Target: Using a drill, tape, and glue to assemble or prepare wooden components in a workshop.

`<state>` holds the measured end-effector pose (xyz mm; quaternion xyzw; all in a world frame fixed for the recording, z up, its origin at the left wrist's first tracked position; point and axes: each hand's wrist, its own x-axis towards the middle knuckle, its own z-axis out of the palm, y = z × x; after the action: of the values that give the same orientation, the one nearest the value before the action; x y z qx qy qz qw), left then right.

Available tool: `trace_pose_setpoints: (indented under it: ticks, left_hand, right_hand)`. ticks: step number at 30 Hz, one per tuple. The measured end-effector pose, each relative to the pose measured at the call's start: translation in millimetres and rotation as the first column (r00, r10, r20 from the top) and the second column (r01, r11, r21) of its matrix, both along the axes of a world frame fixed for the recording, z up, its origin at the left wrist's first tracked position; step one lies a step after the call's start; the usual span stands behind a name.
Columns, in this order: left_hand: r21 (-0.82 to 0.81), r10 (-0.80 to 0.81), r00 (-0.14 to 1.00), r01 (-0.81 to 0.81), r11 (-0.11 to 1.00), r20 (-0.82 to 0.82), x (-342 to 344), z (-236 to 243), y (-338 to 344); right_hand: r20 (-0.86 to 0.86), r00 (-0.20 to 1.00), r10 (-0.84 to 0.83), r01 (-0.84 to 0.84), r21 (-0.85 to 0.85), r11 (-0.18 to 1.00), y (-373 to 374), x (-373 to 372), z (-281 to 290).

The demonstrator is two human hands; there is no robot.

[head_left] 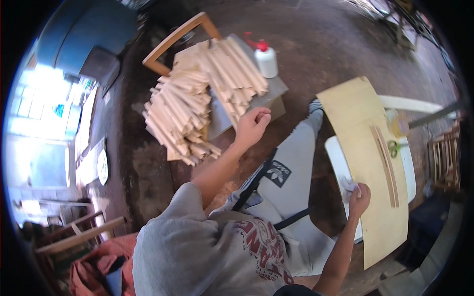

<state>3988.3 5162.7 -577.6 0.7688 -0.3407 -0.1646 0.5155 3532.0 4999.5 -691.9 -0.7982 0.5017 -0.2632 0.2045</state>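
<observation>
My left hand (253, 124) is stretched forward with its fingers curled, right at the near edge of a big pile of pale wooden sticks (187, 113). I see nothing in it. My right hand (359, 196) grips a crumpled white cloth (348, 185) against the left edge of a bent plywood sheet (365, 123). Two thin wooden strips (387, 165) lie side by side on the sheet. My grey trouser leg runs between the two hands.
A white glue bottle with a red cap (266, 60) stands on a grey slab (276, 91) behind the sticks. Green-handled scissors (393, 148) lie right of the sheet on a white surface (335, 155). A wooden chair frame (173, 39) and a blue barrel (84, 34) are at the far left.
</observation>
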Motion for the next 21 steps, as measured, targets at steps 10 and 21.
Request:
trace_pose_setpoints:
  ticks: [10, 21]
  left_hand:
    - [0.39, -0.164, 0.768, -0.12, 0.913, 0.619, 140, 72, 168]
    - [0.959, -0.717, 0.684, 0.092, 0.269, 0.136, 207, 65, 147]
  right_hand:
    - [-0.043, 0.998, 0.037, -0.037, -0.006, 0.999, -7, 68, 60]
    - [-0.033, 0.999, -0.02, 0.019, -0.024, 1.0, 21, 27, 43]
